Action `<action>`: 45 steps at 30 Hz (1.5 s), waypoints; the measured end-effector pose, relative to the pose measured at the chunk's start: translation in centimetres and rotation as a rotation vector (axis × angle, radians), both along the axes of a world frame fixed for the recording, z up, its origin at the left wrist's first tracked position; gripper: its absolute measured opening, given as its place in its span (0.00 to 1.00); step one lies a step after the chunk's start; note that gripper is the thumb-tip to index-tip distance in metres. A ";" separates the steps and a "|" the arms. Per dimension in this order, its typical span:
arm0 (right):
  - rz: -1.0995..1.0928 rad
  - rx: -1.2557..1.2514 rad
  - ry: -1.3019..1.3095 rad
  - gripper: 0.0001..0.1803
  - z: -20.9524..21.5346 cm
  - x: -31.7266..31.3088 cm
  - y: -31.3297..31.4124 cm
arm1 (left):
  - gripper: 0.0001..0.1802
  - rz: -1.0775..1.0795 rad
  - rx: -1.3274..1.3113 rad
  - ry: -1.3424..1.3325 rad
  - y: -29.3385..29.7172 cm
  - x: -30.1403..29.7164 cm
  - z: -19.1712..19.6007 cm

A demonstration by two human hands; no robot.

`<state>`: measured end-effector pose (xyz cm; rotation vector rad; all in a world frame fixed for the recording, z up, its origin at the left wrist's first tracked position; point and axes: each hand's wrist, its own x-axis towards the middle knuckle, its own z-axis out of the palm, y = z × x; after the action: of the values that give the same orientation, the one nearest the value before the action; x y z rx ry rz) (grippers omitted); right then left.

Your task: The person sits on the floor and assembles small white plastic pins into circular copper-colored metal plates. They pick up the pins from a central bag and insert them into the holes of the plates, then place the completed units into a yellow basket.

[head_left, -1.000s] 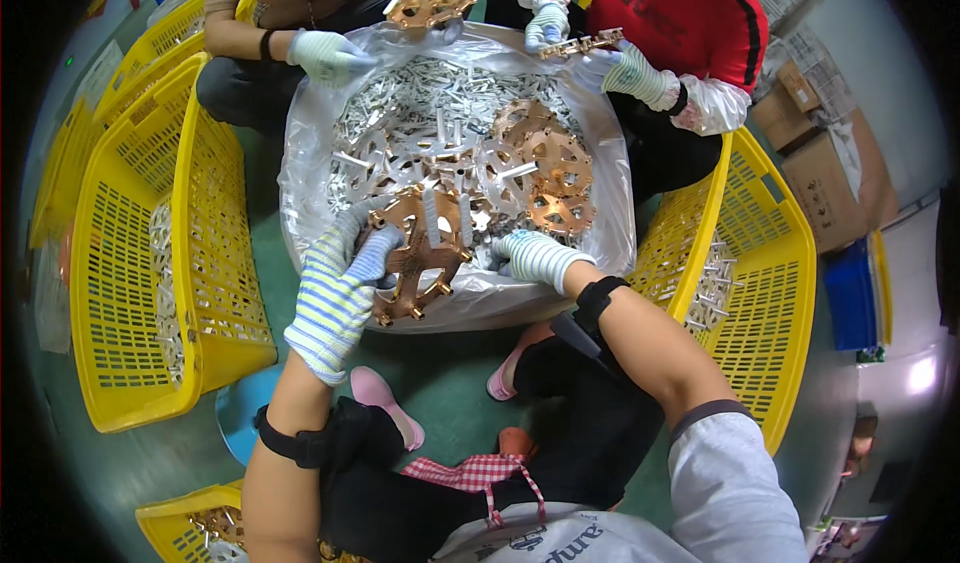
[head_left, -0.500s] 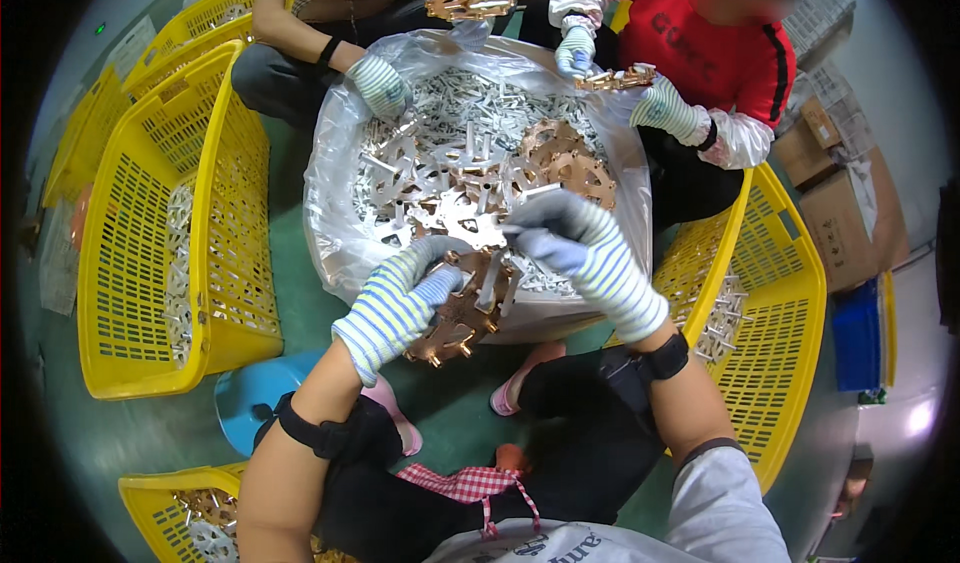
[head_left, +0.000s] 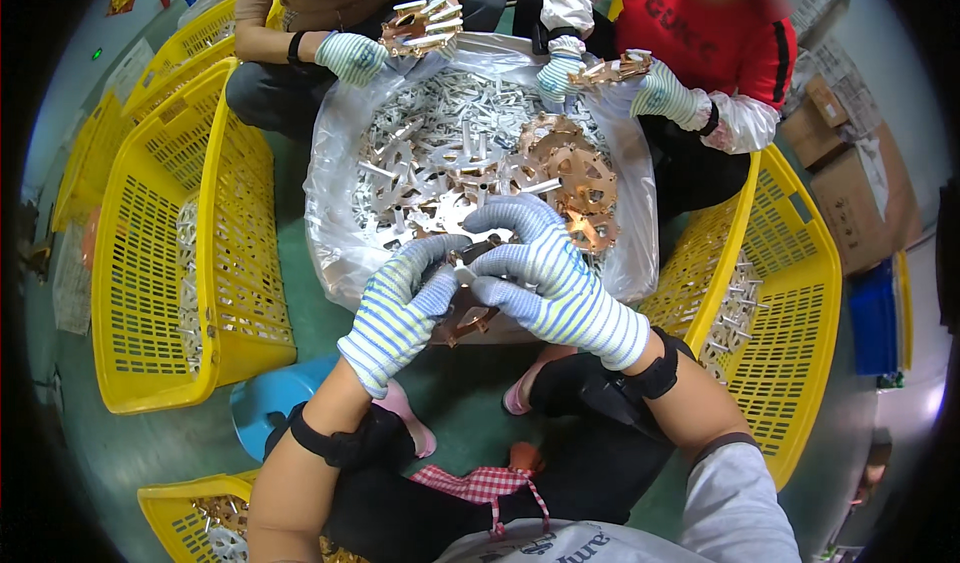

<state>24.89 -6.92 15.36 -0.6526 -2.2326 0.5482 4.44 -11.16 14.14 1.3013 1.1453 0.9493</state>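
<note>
Yellow baskets [head_left: 160, 253] flank the plastic-lined bin [head_left: 340, 193] of metal parts, two other people working opposite. Left hand [head_left: 400, 308] and right hand [head_left: 545, 278], both striped-gloved, pinch one copper-coloured piece [head_left: 468, 315] over the bin's near edge. It's been pulled closer and the hands squeezed tighter since a moment ago.

A single view is given, taken from a wide fisheye camera worn on the head and aimed steeply downward. The wearer's own lap and forearms are seen entering from the lower edge, very near the lens. The clear plastic sack of silver and copper-coloured metal parts [head_left: 330, 178] is seen close, just ahead. Two seated co-workers are caught at the top edge, facing the camera. Straight edges of the yellow perforated plastic baskets [head_left: 225, 213] are bent toward the dark round rim.
</note>
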 end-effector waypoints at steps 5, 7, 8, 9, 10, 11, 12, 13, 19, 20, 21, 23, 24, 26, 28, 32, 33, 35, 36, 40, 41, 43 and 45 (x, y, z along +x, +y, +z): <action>-0.064 0.055 -0.088 0.12 0.2 -0.3 -0.2 | 0.20 0.007 -0.065 -0.050 -0.5 0.1 1.0; -0.057 0.058 -0.080 0.11 -0.1 -0.4 -0.2 | 0.20 0.019 0.018 -0.027 -0.5 0.1 0.4; -0.041 0.043 -0.084 0.12 -0.1 -0.3 -0.2 | 0.20 0.015 0.139 0.064 -0.6 0.2 0.6; -0.023 0.027 -0.089 0.12 0.0 -0.2 -0.2 | 0.21 0.012 0.261 0.155 -0.7 0.3 0.8; -0.006 0.012 -0.093 0.12 0.0 -0.2 -0.1 | 0.21 0.008 0.382 0.246 -0.7 0.4 1.0; 0.018 0.012 -0.098 0.13 0.1 -0.1 -0.1 | 0.23 0.016 0.456 0.271 -0.6 0.5 0.9; 0.041 0.012 -0.104 0.13 0.1 0.0 0.0 | 0.22 0.026 0.391 0.267 -0.8 0.7 1.1; 0.065 0.012 -0.110 0.13 0.1 0.0 0.0 | 0.21 0.035 0.326 0.263 -1.1 1.0 1.5; 0.064 -0.055 -0.113 0.19 -0.4 -0.3 -0.3 | 0.16 0.115 0.478 0.315 -0.5 1.0 0.8; 0.055 -0.030 -0.116 0.16 -0.4 -0.4 -0.3 | 0.15 0.116 0.489 0.342 -0.5 1.1 0.8; 0.046 -0.006 -0.119 0.14 -0.4 -0.5 -0.3 | 0.15 0.119 0.465 0.326 -0.4 1.2 0.8; 0.075 0.023 -0.126 0.12 0.2 0.0 0.2 | 0.15 0.146 0.357 0.246 -0.3 1.0 0.5; 0.000 -0.006 -0.037 0.10 0.3 0.5 0.3 | 0.15 0.159 0.302 0.207 -0.2 0.7 0.3; -0.118 -0.457 0.425 0.11 0.0 1.6 1.3 | 0.18 0.202 0.213 0.190 -0.2 0.4 2.0; -0.235 -0.635 0.309 0.16 -0.8 3.9 3.2 | 0.18 0.272 0.254 0.227 0.1 -0.8 1.2; -0.222 -0.670 -0.598 0.21 -7.9 6.6 5.6 | 0.19 0.330 0.138 0.121 0.4 -0.7 0.9; -0.180 -0.658 -0.614 0.19 -8.7 6.4 5.6 | 0.19 0.348 0.004 0.104 0.2 -0.5 2.1; -0.131 -0.575 -0.644 0.19 -11.9 6.2 5.7 | 0.19 0.341 0.006 0.029 0.5 -0.6 1.4; -0.129 -0.502 -0.755 0.17 -12.5 5.9 5.4 | 0.19 0.340 0.003 -0.005 0.7 -0.7 1.1; -0.151 -0.501 -1.085 0.16 -12.7 4.2 4.8 | 0.18 0.352 0.086 -0.041 0.6 -1.5 0.0; -0.152 -0.514 -1.084 0.16 -12.4 4.3 5.0 | 0.18 0.323 0.085 -0.018 0.7 -1.7 -0.1; -0.145 -0.481 -1.032 0.15 -12.2 5.2 5.3 | 0.19 0.264 0.086 0.026 0.9 -2.0 -0.2; -0.187 -0.602 -0.827 0.15 -10.3 5.1 5.3 | 0.19 0.271 -0.013 -0.035 0.5 -1.7 0.5</action>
<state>30.04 -1.66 5.10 -1.6146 -2.6978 0.9995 2.77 -10.67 14.60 1.1321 1.3207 1.1551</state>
